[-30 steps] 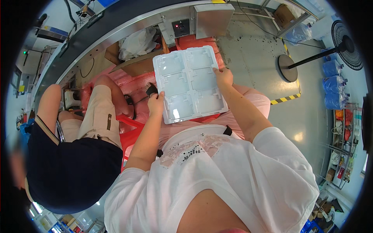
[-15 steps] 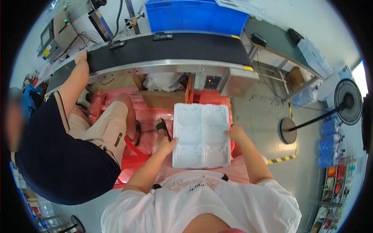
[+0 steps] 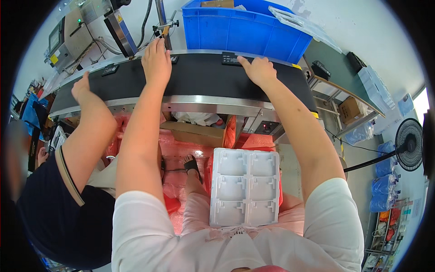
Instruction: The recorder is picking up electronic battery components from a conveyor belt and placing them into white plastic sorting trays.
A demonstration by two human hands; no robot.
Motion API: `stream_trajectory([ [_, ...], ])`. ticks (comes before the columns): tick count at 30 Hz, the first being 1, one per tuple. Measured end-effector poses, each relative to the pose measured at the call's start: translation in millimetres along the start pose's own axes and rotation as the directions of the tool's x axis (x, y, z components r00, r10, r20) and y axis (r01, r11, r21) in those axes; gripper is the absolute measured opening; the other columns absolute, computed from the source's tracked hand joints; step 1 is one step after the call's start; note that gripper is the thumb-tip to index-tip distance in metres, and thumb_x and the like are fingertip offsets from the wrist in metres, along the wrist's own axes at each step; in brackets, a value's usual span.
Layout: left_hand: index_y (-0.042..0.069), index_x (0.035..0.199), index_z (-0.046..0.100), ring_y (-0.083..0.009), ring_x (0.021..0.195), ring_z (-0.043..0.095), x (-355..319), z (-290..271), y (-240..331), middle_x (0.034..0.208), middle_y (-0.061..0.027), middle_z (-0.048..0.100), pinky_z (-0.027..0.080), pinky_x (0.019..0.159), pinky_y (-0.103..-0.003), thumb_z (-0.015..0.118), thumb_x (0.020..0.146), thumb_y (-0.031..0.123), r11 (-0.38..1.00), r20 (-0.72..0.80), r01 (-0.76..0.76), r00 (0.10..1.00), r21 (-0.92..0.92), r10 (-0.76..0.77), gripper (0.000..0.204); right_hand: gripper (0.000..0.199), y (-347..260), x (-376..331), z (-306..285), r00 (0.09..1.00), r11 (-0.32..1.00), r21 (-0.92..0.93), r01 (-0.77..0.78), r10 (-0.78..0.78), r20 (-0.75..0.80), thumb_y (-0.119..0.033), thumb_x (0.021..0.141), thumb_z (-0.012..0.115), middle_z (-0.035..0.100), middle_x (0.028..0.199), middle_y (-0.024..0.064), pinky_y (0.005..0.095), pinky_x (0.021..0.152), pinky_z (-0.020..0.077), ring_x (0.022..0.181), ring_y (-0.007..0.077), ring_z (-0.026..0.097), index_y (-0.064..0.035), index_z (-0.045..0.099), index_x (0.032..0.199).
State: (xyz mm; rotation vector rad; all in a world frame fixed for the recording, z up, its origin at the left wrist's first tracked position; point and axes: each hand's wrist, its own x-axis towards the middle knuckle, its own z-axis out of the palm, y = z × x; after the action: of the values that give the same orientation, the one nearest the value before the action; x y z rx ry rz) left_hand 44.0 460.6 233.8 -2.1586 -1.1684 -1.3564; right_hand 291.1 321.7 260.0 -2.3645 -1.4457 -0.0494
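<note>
My left hand (image 3: 157,63) reaches over the dark conveyor belt (image 3: 199,79), its fingers stretched forward. Beside it, a small black flat device (image 3: 174,59) is mostly hidden by the hand. Farther right, my right hand (image 3: 259,71) is over the belt with the thumb spread from the fingers. That thumb is at the right end of another black flat device (image 3: 230,59), which has pale marks and lies on the belt; whether they touch I cannot tell. A white plastic tray (image 3: 245,186) with several rectangular pockets rests on my lap, out of both hands.
To the left, a co-worker's hand (image 3: 81,87) is over the belt near another black device (image 3: 110,70). A blue bin (image 3: 244,31) stands behind the belt. A printer-like machine (image 3: 68,38) is at the far left. A standing fan (image 3: 408,145) is on the right.
Both my hands have left the white tray and reached forward over the belt. The tray now lies on my lap. The black devices have shifted along the belt to the right.
</note>
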Motion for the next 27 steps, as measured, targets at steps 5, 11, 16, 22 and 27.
stream_trajectory([
  [5,0.008,0.127,0.039,-0.0294,0.127,0.033,4.7,69.8,-17.3,0.131,-0.0108,0.042,0.030,0.095,-0.059,0.047,0.088,0.029,0.970,0.337,-0.011,0.939,0.243,-0.074,0.045,0.084,-8.1,14.3,5.5,0.959,0.924,-0.301,-0.238,0.272,0.078,-0.074,0.073,0.041,0.044,0.124,0.0196,0.0452,0.088,0.0382,0.117,0.0333,0.039,-0.0031,0.058,0.115],
  [11,-0.001,0.112,0.054,-0.0370,0.108,0.051,41.5,85.0,-34.4,0.109,-0.0247,0.056,0.041,0.093,-0.039,0.049,0.086,0.041,0.985,0.755,-0.171,0.647,0.004,0.109,0.050,0.065,10.3,17.5,-6.9,0.931,0.935,-0.032,-0.354,0.349,-0.105,-0.051,0.064,0.072,0.059,0.106,0.0145,0.0384,0.084,0.0437,0.100,0.0261,0.056,-0.0071,0.060,0.111],
  [16,-0.002,0.097,0.062,-0.0379,0.096,0.057,38.2,73.9,12.2,0.097,-0.0238,0.061,0.045,0.082,-0.043,0.050,0.069,0.072,0.967,0.658,-0.159,0.753,0.197,-0.011,0.080,0.023,61.9,0.8,-9.6,0.894,0.645,0.759,0.089,0.283,-0.346,-0.005,0.075,0.062,0.059,0.083,0.0148,0.0352,0.072,0.0460,0.083,0.0228,0.059,0.0022,0.051,0.094],
  [22,-0.005,0.086,0.060,-0.0414,0.085,0.057,-2.7,50.9,10.7,0.086,-0.0269,0.060,0.044,0.076,-0.044,0.044,0.082,0.062,0.999,0.426,0.005,0.904,-0.043,0.014,0.069,0.042,89.5,-140.7,-32.3,0.993,0.549,0.835,0.040,-0.116,0.029,-0.025,0.073,0.071,0.061,0.090,0.0069,0.0282,0.070,0.0462,0.079,0.0144,0.058,-0.0061,0.060,0.108],
  [27,-0.004,0.094,0.054,-0.0167,0.053,0.051,-29.8,-38.7,79.9,0.071,-0.0081,0.054,0.041,0.049,-0.029,0.053,0.087,0.045,0.804,0.556,0.455,0.809,-0.384,-0.192,0.049,0.035,155.4,-218.6,53.7,0.928,0.420,0.842,-0.339,0.001,0.374,-0.002,0.073,0.064,0.055,0.071,0.0002,0.0225,0.059,0.0422,0.064,0.0073,0.050,-0.0048,0.059,0.108],
])
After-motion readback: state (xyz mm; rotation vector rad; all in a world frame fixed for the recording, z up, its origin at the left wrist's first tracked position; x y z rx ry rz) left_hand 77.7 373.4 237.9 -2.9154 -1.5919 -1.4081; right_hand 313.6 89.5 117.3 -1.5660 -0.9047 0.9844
